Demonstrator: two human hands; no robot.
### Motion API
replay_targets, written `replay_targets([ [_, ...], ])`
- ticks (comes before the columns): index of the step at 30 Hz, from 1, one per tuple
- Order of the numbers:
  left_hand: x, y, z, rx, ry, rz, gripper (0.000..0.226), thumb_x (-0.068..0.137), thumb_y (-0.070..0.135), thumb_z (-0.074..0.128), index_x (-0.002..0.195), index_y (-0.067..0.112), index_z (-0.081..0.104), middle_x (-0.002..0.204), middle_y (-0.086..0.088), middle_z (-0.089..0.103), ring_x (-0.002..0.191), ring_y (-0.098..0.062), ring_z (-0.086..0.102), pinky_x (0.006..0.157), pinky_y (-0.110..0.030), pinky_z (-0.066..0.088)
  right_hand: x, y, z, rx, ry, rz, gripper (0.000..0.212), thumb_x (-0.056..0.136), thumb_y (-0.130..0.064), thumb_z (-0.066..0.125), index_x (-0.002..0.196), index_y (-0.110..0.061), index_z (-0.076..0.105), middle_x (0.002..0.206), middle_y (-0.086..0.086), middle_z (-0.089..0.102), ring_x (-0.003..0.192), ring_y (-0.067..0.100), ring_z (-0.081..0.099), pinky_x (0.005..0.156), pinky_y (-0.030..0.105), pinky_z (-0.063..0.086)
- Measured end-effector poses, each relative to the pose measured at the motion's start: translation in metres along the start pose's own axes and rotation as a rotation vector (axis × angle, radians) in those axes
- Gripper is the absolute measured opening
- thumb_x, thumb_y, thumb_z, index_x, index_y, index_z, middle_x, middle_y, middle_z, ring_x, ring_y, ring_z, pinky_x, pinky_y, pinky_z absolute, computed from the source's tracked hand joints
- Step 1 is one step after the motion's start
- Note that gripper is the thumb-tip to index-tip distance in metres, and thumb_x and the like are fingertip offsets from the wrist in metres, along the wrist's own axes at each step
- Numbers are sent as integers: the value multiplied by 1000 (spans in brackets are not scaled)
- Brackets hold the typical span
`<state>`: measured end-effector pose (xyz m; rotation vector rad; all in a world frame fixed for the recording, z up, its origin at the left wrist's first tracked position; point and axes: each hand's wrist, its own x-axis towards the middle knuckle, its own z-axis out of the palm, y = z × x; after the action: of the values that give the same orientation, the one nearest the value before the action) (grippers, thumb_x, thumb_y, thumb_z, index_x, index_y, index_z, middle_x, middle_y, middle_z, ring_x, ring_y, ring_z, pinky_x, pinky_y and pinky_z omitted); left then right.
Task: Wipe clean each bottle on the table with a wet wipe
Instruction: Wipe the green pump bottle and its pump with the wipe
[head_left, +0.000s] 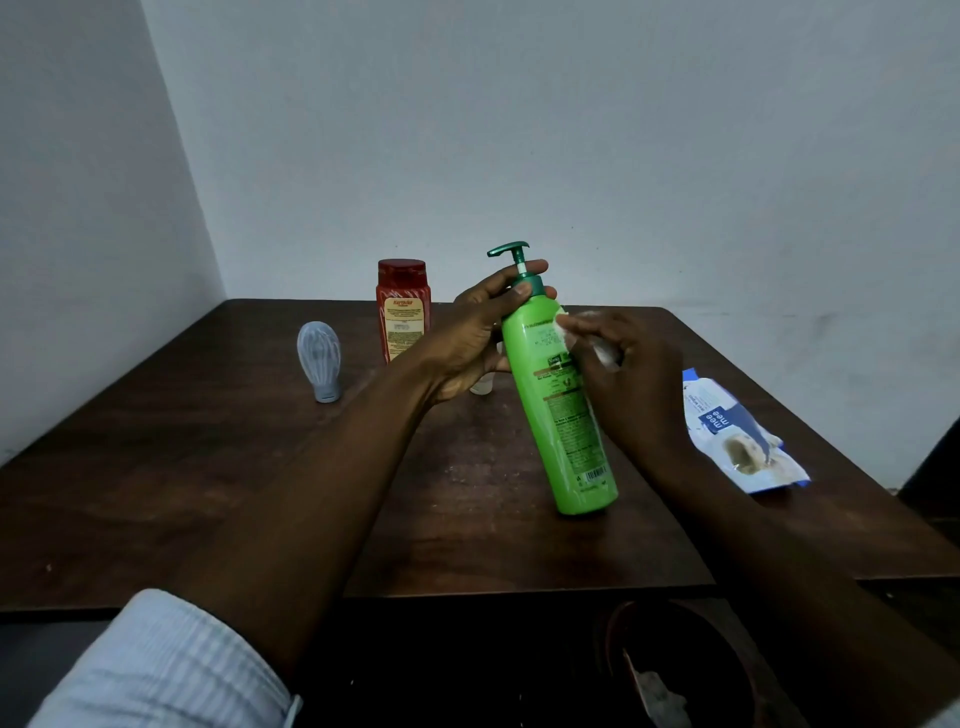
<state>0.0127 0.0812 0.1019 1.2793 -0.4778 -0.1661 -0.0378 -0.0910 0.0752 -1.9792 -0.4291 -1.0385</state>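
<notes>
My left hand (475, 332) grips the green pump bottle (558, 395) at its neck, tilted above the table (208, 467) centre; my right hand (631, 374) presses the wet wipe (563, 332) against it. Risk: a damp bottle slipping from my grip.

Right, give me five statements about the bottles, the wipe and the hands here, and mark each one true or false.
1. The left hand holds the green pump bottle at its neck. True.
2. The right hand presses a wet wipe against the green bottle. True.
3. The red bottle lies on its side. False: it stands upright at the back of the table.
4. The wipes pack sits left of the red bottle. False: it lies on the table's right side.
5. The grey bottle stands on its cap. True.
</notes>
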Motion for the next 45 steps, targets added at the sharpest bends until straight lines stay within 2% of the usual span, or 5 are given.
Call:
replay_targets([
  [6,-1,-3,-5,-30,36,-1,33,104,19,50,137,19,57,118,-2,67,112,-21,65,92,-53,56,-20,0,6,-154,-139,-310,29,82,4,67,107,-10,76,110,6,67,99,24,65,82,39,56],
  [16,-1,0,-3,-16,31,-12,33,104,19,50,136,19,57,121,-3,66,112,-16,65,86,-46,59,-41,-10,6,-353,-401,-582,29,84,-10,52,98,-10,77,104,2,71,98,26,63,81,35,54],
  [31,-5,0,-5,0,32,0,34,104,19,50,137,21,56,121,-3,66,116,-21,64,92,-55,55,-10,20,-9,245,-148,354,18,89,-16,71,102,-27,77,98,-13,76,96,-5,67,84,17,51],
  [41,-4,-13,-14,49,123,-19,23,103,26,52,119,30,69,116,-3,71,109,-31,57,102,-63,39,-35,4,-2,-154,-224,-341,29,83,1,64,105,-11,77,112,6,70,104,20,65,94,28,50],
  [45,-2,-13,-15,48,117,-19,22,102,28,55,111,35,74,110,-1,74,106,-31,40,85,-53,31,-46,-1,-10,-191,-435,-480,34,80,-1,64,110,-11,76,114,3,70,108,17,56,92,23,46],
])
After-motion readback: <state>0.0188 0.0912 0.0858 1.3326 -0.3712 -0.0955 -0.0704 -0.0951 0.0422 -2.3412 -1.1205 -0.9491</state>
